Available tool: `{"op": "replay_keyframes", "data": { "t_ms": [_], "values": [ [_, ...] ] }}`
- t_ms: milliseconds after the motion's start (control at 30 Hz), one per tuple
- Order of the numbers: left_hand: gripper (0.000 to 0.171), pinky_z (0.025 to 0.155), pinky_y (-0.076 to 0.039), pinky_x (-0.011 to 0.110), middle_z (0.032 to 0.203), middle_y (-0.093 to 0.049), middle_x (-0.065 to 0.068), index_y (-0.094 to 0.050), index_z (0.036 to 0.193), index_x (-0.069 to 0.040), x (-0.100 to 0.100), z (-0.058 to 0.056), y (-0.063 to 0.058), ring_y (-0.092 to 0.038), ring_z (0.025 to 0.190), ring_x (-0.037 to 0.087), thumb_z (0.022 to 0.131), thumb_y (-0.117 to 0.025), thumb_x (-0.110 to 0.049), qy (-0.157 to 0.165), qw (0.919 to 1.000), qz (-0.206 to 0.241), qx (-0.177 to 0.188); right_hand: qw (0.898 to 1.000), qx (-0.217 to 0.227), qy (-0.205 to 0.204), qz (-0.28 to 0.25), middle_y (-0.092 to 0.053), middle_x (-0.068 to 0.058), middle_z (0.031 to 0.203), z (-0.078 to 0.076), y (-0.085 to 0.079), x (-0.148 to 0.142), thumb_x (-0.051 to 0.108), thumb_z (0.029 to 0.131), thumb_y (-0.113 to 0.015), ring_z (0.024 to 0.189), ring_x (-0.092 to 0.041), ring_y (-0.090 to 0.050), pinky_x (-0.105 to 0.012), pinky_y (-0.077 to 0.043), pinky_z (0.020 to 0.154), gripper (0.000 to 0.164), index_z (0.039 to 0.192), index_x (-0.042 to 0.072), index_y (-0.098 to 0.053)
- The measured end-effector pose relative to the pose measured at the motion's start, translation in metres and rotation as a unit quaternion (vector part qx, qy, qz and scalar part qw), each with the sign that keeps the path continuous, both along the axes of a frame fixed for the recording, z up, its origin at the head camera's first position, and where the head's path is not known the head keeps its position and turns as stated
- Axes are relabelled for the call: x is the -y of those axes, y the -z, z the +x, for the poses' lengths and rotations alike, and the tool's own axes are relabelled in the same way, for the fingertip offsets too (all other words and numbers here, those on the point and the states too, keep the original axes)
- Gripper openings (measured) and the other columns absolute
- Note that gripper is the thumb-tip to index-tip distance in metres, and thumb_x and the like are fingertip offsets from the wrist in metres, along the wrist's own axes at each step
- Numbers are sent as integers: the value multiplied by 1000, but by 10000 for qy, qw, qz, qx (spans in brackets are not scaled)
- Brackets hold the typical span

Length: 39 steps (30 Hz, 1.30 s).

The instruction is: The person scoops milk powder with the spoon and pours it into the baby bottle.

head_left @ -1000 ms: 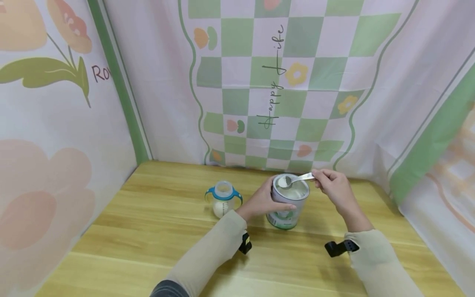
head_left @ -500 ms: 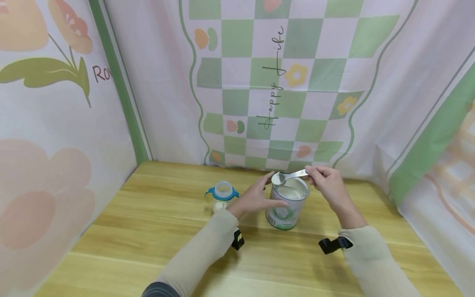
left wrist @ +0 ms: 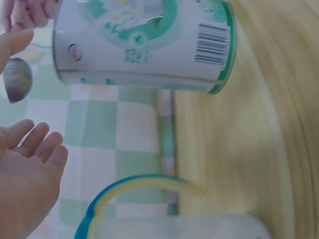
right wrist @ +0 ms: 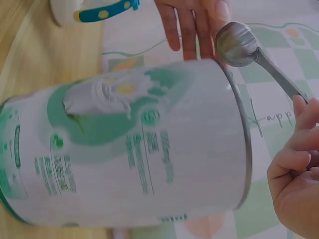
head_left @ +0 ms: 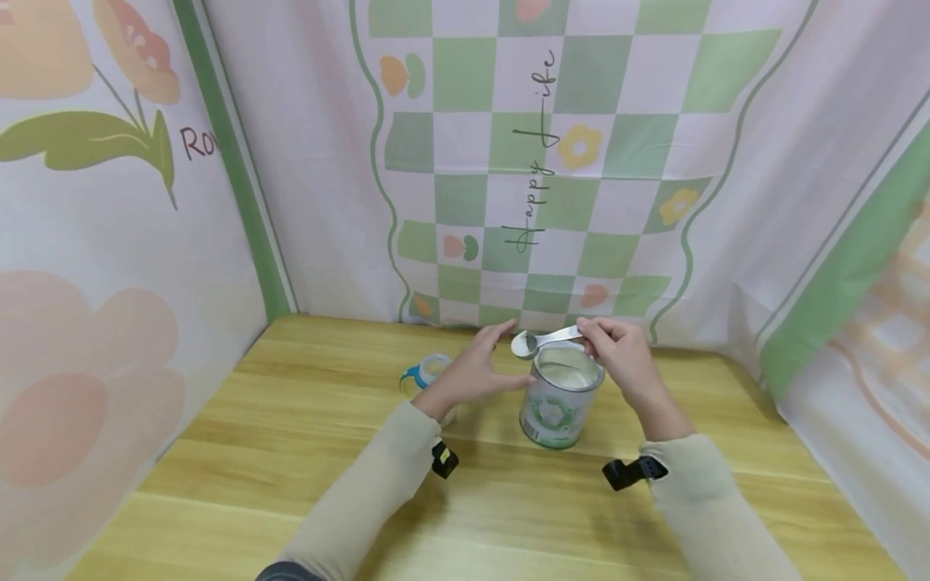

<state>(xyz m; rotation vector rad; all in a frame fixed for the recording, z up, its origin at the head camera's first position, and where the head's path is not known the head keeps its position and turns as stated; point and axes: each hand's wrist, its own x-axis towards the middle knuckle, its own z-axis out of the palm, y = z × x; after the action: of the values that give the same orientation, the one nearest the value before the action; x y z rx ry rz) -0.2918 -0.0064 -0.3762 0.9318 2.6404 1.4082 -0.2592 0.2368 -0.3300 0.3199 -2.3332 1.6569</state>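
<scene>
My right hand (head_left: 622, 360) pinches the handle of a metal measuring spoon (head_left: 550, 340), its bowl heaped with white powder and held over the left rim of an open milk powder can (head_left: 558, 407). The can stands upright, with pale powder inside. My left hand (head_left: 475, 367) is off the can, fingers spread, just left of it and under the spoon's side. Behind that hand, a baby bottle (head_left: 411, 378) with blue handles is partly hidden. The left wrist view shows the left palm (left wrist: 30, 184) holding nothing, with the spoon bowl (left wrist: 18, 79) beyond the thumb.
Everything stands on a wood-grain table (head_left: 291, 436). A checkered cloth (head_left: 523, 161) hangs along the table's back edge, and a floral curtain (head_left: 109, 339) lines the left side. Both wrists wear black cameras on straps.
My left hand has let go of the can and shifted left, now covering much of the bottle. The right hand has lifted the filled spoon from over the can's opening toward the left.
</scene>
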Motion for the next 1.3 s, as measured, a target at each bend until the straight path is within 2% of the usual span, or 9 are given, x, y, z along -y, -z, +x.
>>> {"op": "replay_keyframes", "data": {
  "t_ms": [300, 433, 567, 667, 800, 933, 1067, 1133, 1300],
  "values": [
    [96, 112, -33, 53, 160, -29, 9, -28, 159, -15, 27, 6, -12, -34, 143, 30, 84, -81, -45, -83, 9994, -318, -110, 9999, 53, -80, 76, -55, 2, 66, -4, 8, 21, 31, 103, -60, 56, -10, -43, -23, -37, 53, 44, 86, -10, -61],
    [95, 111, -33, 54, 158, -32, 10, -30, 158, -15, 41, 6, -13, -36, 142, 31, 84, -81, -45, -183, 9990, -318, -242, 9994, 37, -114, 334, -56, -4, 65, -6, 9, 34, 34, 103, -59, 58, -14, -43, -27, -38, 58, 47, 83, -9, -60],
    [94, 111, -34, 53, 156, -37, 7, -32, 157, -14, 54, 5, -12, -38, 140, 31, 83, -82, -44, -312, 9985, -261, -358, 9984, 8, -84, 560, -59, -16, 71, -8, 10, 45, 38, 102, -59, 65, -17, -48, -28, -42, 66, 47, 83, -4, -63],
    [93, 111, -33, 53, 156, -38, 5, -34, 157, -14, 63, 5, -10, -38, 140, 29, 83, -83, -42, -372, 9986, -156, -344, 9980, -15, -33, 638, -61, -19, 75, -9, 10, 52, 39, 102, -59, 69, -18, -51, -29, -42, 66, 43, 83, 1, -66],
    [90, 112, -31, 56, 156, -38, 4, -36, 156, -17, 77, 3, -1, -37, 141, 27, 83, -83, -41, -412, 9987, -78, -274, 9979, -101, 10, 646, -61, -12, 71, -11, 12, 60, 34, 102, -60, 59, -15, -45, -27, -37, 54, 38, 77, 5, -66],
    [91, 112, -30, 56, 155, -41, 4, -38, 155, -17, 89, 1, 14, -36, 142, 28, 81, -83, -45, -538, 9984, -95, -153, 9980, -210, -85, 584, -61, -9, 68, -10, 15, 67, 34, 102, -60, 48, -11, -35, -26, -30, 45, 38, 77, 6, -66],
    [90, 112, -33, 52, 153, -43, 1, -42, 152, -15, 97, 0, 27, -38, 140, 28, 79, -84, -47, -682, 9976, -35, 121, 9977, -361, -195, 538, -59, -6, 65, -11, 15, 74, 36, 102, -60, 49, -12, -36, -26, -31, 47, 39, 76, 7, -66],
    [87, 110, -36, 53, 149, -47, 1, -46, 150, -16, 100, 1, 33, -42, 137, 27, 78, -86, -46, -755, 9966, 76, 327, 9972, -372, -232, 604, -57, -5, 64, -7, 9, 79, 32, 103, -60, 50, -13, -36, -26, -32, 48, 38, 75, 6, -65],
    [70, 102, -44, 52, 129, -61, -4, -59, 138, -23, 102, 1, 45, -56, 120, 20, 78, -87, -43, -774, 9939, 380, 693, 9945, -708, -303, 712, -56, -7, 61, -7, 10, 88, 26, 103, -59, 47, -14, -35, -27, -31, 45, 37, 72, 7, -65]
  ]
}}
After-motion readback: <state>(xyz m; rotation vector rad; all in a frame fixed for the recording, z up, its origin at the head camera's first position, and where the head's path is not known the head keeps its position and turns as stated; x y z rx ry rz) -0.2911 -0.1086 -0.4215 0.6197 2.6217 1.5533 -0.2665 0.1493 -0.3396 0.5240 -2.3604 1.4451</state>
